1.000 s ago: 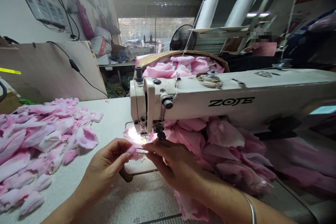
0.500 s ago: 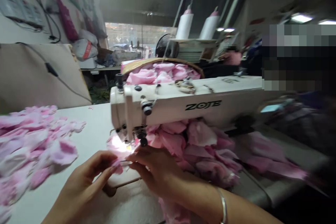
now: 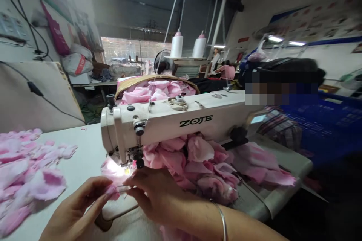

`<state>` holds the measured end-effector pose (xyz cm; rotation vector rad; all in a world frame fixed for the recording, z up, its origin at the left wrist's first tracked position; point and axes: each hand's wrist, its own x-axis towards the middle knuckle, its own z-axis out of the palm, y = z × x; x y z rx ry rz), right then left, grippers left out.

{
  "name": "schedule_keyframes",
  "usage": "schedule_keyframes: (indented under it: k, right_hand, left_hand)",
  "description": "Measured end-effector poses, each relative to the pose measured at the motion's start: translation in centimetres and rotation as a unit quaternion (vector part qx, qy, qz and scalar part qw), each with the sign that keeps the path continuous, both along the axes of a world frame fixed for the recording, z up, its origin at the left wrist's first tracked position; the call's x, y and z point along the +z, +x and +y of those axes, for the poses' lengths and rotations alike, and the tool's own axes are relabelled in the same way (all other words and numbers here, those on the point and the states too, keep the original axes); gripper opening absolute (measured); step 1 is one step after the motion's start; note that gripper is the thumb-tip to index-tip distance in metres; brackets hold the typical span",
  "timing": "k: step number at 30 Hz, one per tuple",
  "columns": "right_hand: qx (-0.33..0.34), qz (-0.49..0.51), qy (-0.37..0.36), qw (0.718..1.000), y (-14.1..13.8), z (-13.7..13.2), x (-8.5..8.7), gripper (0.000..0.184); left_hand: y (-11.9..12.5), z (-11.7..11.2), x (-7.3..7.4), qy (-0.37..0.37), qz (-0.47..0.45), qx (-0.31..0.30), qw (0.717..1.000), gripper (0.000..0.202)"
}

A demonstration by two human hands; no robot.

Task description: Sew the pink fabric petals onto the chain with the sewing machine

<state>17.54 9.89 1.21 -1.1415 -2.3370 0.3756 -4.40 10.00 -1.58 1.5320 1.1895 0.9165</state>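
Observation:
Under the lit needle of a white sewing machine [image 3: 158,120] lies a pink fabric petal [image 3: 111,168]. My left hand [image 3: 80,203] is closed in a pinch on its near edge, left of the needle. Just in front of the presser foot, my right hand [image 3: 158,192] pinches the same work between thumb and forefinger; its fingertips partly hide the fabric. A thin pale strip spans the gap between the two hands, and I cannot tell what it is. Pink fabric flowers [image 3: 198,158] are heaped behind my right hand, below the machine arm.
Loose pink petals [image 3: 48,182] cover the table's left side. Behind the machine stands a basket [image 3: 124,86] of pink pieces, with two thread cones [image 3: 177,45] above. A person in a dark cap [image 3: 291,67] is at the right, near a blue crate [image 3: 333,124].
The view has swung right, so the machine and hands appear further left and the scene is sharper. Both hands keep their pinch at the needle, with little visible movement relative to the machine.

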Motion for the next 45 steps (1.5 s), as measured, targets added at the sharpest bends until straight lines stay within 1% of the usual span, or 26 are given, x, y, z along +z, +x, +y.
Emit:
schedule_keyframes:
  k: [3,5,7,10,12,14,15,16,17,18,20,22,23,25,27,28,30,34,35,37,39,40,42,45]
  right_hand:
    - [-0.005,-0.002,0.001,1.000,-0.1,0.3,-0.2,0.024]
    - [0.009,-0.003,-0.007,1.000,-0.1,0.4,-0.3,0.025]
    - [0.021,-0.003,-0.014,1.000,-0.2,0.6,-0.3,0.025]
    - [0.015,-0.005,-0.019,1.000,-0.2,0.7,-0.4,0.023]
    - [0.012,-0.015,-0.024,1.000,-0.3,0.7,-0.5,0.022]
    - [0.011,-0.027,-0.037,0.999,-0.3,0.7,-0.4,0.021]
    - [0.008,-0.032,-0.047,0.998,-0.3,0.7,-0.3,0.021]
    - [0.003,-0.036,-0.059,0.998,-0.3,0.8,-0.2,0.021]
    - [-0.004,-0.037,-0.071,0.997,-0.2,0.9,0.0,0.021]
    - [-0.013,-0.037,-0.085,0.996,-0.1,1.0,0.1,0.021]
    - [-0.029,-0.034,-0.111,0.993,0.2,1.3,0.4,0.021]
    - [-0.038,-0.037,-0.138,0.989,0.6,1.7,0.6,0.021]
    - [-0.040,-0.046,-0.149,0.987,0.8,1.9,0.6,0.020]
    - [-0.044,-0.065,-0.166,0.983,1.0,2.3,0.7,0.018]
    - [-0.050,-0.074,-0.183,0.979,1.1,2.6,0.6,0.017]
    - [-0.052,-0.072,-0.191,0.978,1.1,2.7,0.6,0.016]
    - [-0.059,-0.065,-0.208,0.974,1.2,2.8,0.6,0.016]
    - [-0.065,-0.045,-0.255,0.964,1.5,3.0,0.6,0.017]
    - [-0.065,-0.038,-0.265,0.961,1.6,3.1,0.6,0.017]
    - [-0.066,-0.027,-0.277,0.958,1.7,3.3,0.5,0.017]
    - [-0.068,-0.020,-0.295,0.953,1.7,3.4,0.5,0.016]
    - [-0.066,-0.016,-0.309,0.949,1.6,3.4,0.5,0.016]
    - [-0.059,-0.007,-0.332,0.941,1.5,3.3,0.7,0.017]
    - [-0.054,-0.001,-0.344,0.937,0.9,3.2,1.1,0.017]
  left_hand:
    - [0.2,-0.1,1.0,-0.003,0.008,-0.019,1.000,0.029]
    - [0.4,-0.1,1.4,-0.011,0.004,-0.022,1.000,0.028]
    - [0.5,-0.2,1.5,0.000,0.000,-0.027,1.000,0.026]
    - [0.6,-0.3,1.4,0.011,-0.002,-0.046,0.999,0.024]
    - [0.6,-0.4,1.3,0.016,0.014,-0.052,0.998,0.023]
    - [0.3,-0.3,1.2,0.060,0.067,-0.044,0.995,0.020]
    - [0.1,-0.1,1.2,0.102,0.105,-0.031,0.989,0.019]
    - [-0.2,0.0,1.3,0.157,0.147,-0.016,0.976,0.018]
    - [-0.4,0.1,1.4,0.217,0.190,-0.001,0.957,0.017]
    - [-0.6,0.3,1.6,0.278,0.231,0.010,0.932,0.018]
    - [-0.7,0.6,2.1,0.384,0.307,0.008,0.871,0.018]
    - [-0.3,0.9,2.8,0.448,0.382,-0.021,0.808,0.017]
    - [0.0,1.0,3.1,0.461,0.419,-0.038,0.781,0.016]
    - [0.9,1.5,3.4,0.461,0.489,-0.074,0.737,0.012]
    - [1.7,2.2,3.2,0.445,0.539,-0.104,0.708,0.007]
    - [2.0,2.6,2.9,0.437,0.551,-0.111,0.702,0.007]
    - [2.3,3.5,2.1,0.433,0.555,-0.104,0.703,0.011]
    - [2.0,4.3,0.5,0.428,0.537,-0.075,0.723,0.009]
    - [1.8,4.3,0.2,0.423,0.527,-0.067,0.734,0.009]
    - [1.5,4.2,-0.2,0.404,0.497,-0.057,0.766,0.010]
    - [1.2,4.0,-0.6,0.386,0.465,-0.059,0.795,0.008]
    - [1.1,4.0,-0.8,0.381,0.452,-0.063,0.804,0.007]
    - [0.9,3.9,-1.1,0.379,0.437,-0.070,0.813,0.007]
    - [0.8,3.9,-1.3,0.370,0.423,-0.064,0.825,0.008]
